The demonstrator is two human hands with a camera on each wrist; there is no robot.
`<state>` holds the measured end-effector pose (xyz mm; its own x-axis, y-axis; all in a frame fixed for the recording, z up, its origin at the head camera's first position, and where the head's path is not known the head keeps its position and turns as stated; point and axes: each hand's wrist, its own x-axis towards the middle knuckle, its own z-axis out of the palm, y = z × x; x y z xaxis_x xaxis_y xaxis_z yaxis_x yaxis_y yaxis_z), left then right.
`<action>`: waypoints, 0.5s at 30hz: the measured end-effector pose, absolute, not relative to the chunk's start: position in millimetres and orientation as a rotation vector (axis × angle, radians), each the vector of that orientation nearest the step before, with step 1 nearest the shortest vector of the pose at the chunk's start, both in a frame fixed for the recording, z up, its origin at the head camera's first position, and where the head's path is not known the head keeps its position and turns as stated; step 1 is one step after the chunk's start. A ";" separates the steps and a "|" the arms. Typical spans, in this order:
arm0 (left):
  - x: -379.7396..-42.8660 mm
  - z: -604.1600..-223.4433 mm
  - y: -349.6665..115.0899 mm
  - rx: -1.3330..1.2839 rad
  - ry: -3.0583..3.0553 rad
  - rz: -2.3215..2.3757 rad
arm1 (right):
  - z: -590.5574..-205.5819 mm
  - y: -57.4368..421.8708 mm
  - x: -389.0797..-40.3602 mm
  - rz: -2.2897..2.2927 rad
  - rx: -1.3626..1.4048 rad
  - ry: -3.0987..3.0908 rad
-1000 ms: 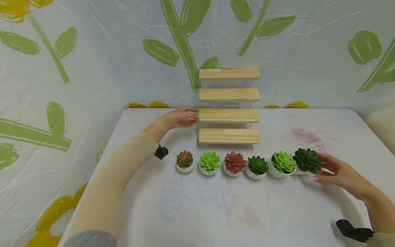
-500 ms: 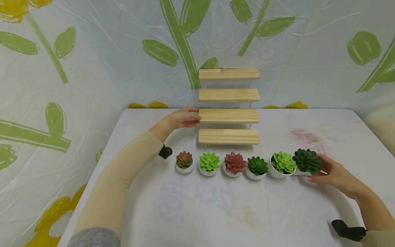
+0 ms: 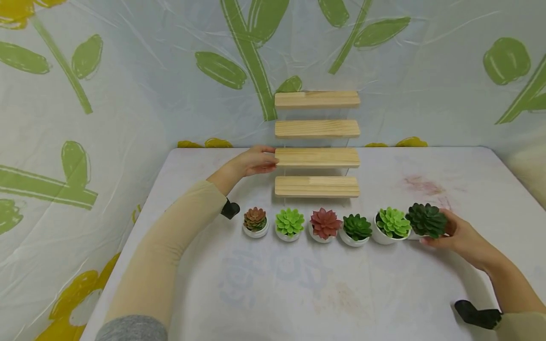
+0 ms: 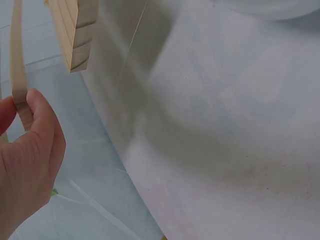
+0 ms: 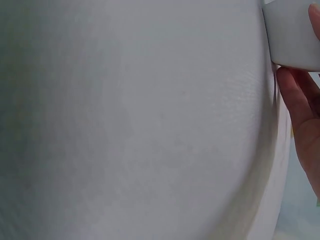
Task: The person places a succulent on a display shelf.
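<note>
My left hand (image 3: 256, 161) is at the left end of a small tiered wooden shelf; in the left wrist view its thumb and fingers pinch the end of one shelf board (image 4: 19, 75). That board is the second from the bottom (image 3: 317, 157). At the right end of the row, my right hand (image 3: 462, 239) grips the pot of a dark green succulent (image 3: 426, 220). The right wrist view has its white pot (image 5: 295, 35) between thumb and fingers. To its left stands a bright green succulent (image 3: 393, 222) in a white pot.
Left along the row stand a green succulent (image 3: 357, 227), a red one (image 3: 325, 223), a light green one (image 3: 290, 222) and a brownish one (image 3: 255, 219), all in white pots on the white table (image 3: 341, 303). A flower-patterned sheet (image 3: 170, 71) hangs behind the shelf.
My left hand has moved slightly right onto the board's end. The right hand has moved left and closed around the dark green succulent's pot. The plants stand where they were.
</note>
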<state>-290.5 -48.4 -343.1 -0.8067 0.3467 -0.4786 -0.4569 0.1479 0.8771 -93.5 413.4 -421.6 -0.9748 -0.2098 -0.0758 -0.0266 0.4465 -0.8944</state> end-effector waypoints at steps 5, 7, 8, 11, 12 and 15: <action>-291.3 -341.7 -48.4 -0.130 1.818 1.739 | -421.6 414.1 -94.5 -1.580 -0.191 2.491; -291.4 -340.9 -47.7 -0.138 1.809 1.747 | -421.9 414.4 -94.5 -1.589 -0.192 2.489; -291.3 -340.4 -47.2 -0.142 1.805 1.750 | -421.9 414.6 -94.5 -1.592 -0.193 2.488; -291.3 -340.1 -46.8 -0.148 1.803 1.756 | -422.1 414.5 -94.8 -1.598 -0.197 2.487; -291.3 -340.3 -46.8 -0.150 1.804 1.758 | -422.0 414.6 -94.7 -1.600 -0.199 2.484; -291.1 -341.5 -47.1 -0.158 1.808 1.762 | -422.4 414.6 -94.6 -1.610 -0.199 2.473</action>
